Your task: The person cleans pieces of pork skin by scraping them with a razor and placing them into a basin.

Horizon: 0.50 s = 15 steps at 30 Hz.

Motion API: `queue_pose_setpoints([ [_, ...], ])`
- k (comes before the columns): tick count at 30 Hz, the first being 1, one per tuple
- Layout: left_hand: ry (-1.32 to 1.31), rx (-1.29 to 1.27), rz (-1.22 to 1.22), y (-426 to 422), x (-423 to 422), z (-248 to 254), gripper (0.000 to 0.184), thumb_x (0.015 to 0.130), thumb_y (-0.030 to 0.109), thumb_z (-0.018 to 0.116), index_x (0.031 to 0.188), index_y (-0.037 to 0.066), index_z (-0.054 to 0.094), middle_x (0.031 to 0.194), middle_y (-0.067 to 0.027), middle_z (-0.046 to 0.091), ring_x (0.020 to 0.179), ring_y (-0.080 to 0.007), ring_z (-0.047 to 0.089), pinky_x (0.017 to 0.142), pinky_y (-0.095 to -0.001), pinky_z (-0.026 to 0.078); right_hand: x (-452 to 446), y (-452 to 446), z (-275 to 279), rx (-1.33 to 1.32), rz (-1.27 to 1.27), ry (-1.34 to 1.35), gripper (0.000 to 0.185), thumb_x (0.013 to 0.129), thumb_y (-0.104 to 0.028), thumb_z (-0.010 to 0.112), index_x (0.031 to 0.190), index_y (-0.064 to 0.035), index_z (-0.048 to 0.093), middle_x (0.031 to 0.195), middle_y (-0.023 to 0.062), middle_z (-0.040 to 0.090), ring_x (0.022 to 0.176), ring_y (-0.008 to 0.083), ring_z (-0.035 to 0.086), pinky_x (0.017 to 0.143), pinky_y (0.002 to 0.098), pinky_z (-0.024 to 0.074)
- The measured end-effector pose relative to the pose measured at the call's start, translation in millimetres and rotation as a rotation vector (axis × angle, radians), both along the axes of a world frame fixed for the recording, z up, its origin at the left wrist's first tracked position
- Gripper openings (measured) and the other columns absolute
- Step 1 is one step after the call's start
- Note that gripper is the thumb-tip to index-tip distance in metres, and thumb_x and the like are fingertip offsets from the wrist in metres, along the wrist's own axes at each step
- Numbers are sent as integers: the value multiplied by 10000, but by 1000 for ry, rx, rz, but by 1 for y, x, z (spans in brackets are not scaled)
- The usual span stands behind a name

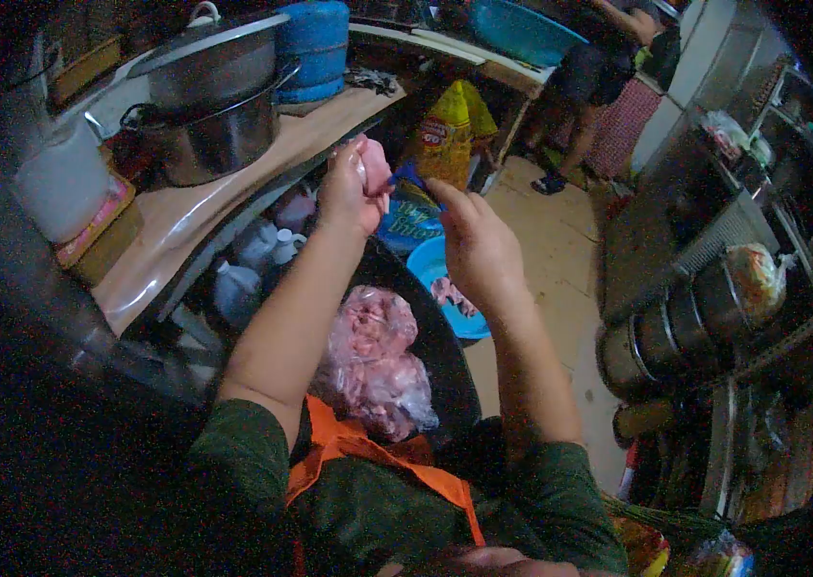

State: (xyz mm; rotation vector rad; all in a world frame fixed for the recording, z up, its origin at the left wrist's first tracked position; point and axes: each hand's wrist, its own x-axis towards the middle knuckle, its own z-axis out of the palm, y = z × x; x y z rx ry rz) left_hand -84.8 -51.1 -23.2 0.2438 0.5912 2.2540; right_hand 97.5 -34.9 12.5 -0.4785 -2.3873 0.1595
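My left hand [341,188] is raised in front of me, its fingers closed around a piece of pink raw meat [376,165]. Close to its right, my right hand [482,240] grips a small blue tool [408,174]; only part of it shows, and I cannot make out its kind. Clear plastic bags of pink raw meat [378,361] lie below my forearms on a dark surface. Beyond them on the floor sits a light blue basin [471,325] with some meat pieces [452,296] in it.
Large metal pots [219,139] and a blue container [313,48] stand on the counter [161,250] at left. A yellow sack [445,135] stands ahead. Another person [594,77] is at the back right. Stacked pots [685,332] fill the right-hand rack.
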Motion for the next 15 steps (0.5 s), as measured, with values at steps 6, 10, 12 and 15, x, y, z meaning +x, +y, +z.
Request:
queue_pose_setpoints([
  [6,-20,-22,28,-1,15,7,184,766,283,556,781,124,466,671,-33,471,600,-199,483,523,-355,408,-4,0,-3,-142,96,15,298,801,-70,479,1092,-126,511,908,131,566,833,314,552,698,375,449],
  [10,-109,85,-103,3,-6,-3,245,803,356,471,796,111,477,662,-49,474,588,-217,488,552,-376,413,2,14,-2,-32,73,-49,321,792,-50,491,1103,-129,499,918,126,566,843,310,554,706,369,450],
  [12,-134,19,-77,2,-5,-3,261,811,369,449,792,111,480,663,-53,479,587,-220,481,566,-378,410,0,12,-2,-35,70,39,316,790,-48,494,1095,-128,504,922,124,567,848,308,554,708,369,450],
  [15,-53,-18,-141,2,4,-4,266,811,370,455,794,108,493,684,-61,496,619,-219,481,586,-360,404,-4,4,-1,-60,91,107,273,790,-54,496,1055,-112,530,923,127,570,855,306,553,716,366,450],
])
